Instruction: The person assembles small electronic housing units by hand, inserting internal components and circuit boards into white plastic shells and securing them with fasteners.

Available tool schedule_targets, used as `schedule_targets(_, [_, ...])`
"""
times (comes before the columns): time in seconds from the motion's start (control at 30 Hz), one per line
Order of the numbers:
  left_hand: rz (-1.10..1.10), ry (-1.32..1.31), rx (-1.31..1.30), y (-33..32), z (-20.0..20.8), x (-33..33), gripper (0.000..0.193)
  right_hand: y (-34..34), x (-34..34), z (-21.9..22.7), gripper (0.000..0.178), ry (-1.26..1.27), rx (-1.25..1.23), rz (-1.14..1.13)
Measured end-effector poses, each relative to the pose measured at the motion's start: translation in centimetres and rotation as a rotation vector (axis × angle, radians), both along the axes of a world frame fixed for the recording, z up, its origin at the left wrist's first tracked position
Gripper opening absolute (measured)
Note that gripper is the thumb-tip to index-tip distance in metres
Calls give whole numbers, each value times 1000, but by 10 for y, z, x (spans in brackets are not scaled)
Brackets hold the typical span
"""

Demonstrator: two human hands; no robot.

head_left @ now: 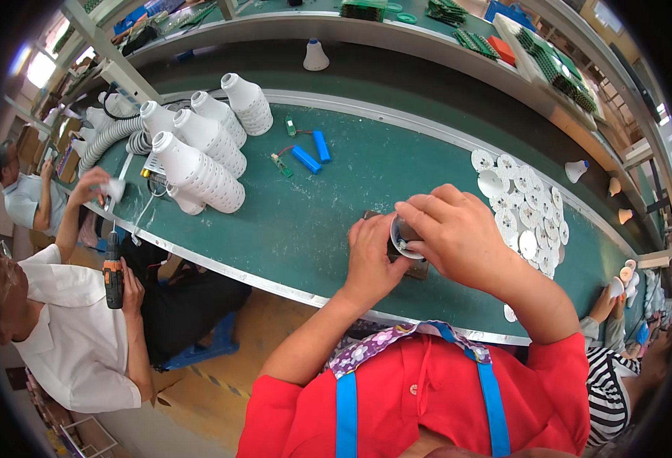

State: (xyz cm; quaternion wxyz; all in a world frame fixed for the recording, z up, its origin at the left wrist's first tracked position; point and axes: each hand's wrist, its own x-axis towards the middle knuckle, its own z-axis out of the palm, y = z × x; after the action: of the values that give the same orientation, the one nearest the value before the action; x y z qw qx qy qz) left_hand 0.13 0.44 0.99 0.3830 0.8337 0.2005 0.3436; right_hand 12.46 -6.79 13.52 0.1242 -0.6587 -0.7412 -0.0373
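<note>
My left hand (372,259) is wrapped round a white bulb housing (398,230), its open end tipped up toward me. Over that opening curls my right hand (458,237), thumb and fingers at and inside the rim. A small part shows in the housing, but what the right fingers pinch is hidden. Below the housing, partly covered by my hands, sits a dark brown block (420,269). Farther left on the green table lie two blue batteries (305,159), wired to small green circuit boards (281,165).
Stacked white housings (199,172) stand left; many white round discs (527,206) lie right. A shelf (336,34) with green boards runs along the back. At left a co-worker holds a drill (112,271); another person's hands (607,301) work at far right.
</note>
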Motion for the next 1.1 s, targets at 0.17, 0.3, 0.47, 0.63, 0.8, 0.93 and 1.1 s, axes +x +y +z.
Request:
schedule_targets(0.17, [-14, -34, -65, 1, -3, -5, 53, -2, 2, 11, 48, 114, 258, -81])
schedule_targets(0.3, [-30, -36, -148, 0, 5, 0, 56, -2, 1, 2, 46, 128, 316, -32])
schedule_targets(0.47, [-47, -64, -164, -1, 9, 5, 53, -7, 6, 1, 39, 18, 0, -71])
schedule_targets(0.63, [-35, -2, -138, 4, 3, -4, 56, -42, 30, -10, 42, 339, 425, -221])
schedule_targets(0.8, [-171, -357, -475, 0, 43, 17, 52, -95, 57, -118, 48, 268, 333, -471])
schedule_targets(0.93, [-299, -438, -1083, 3, 51, 28, 47, -106, 50, -146, 51, 260, 289, -491])
schedule_targets(1.1, [-300, -349, -1336, -24, 54, 45, 45, -116, 47, -123, 61, 304, 299, -502])
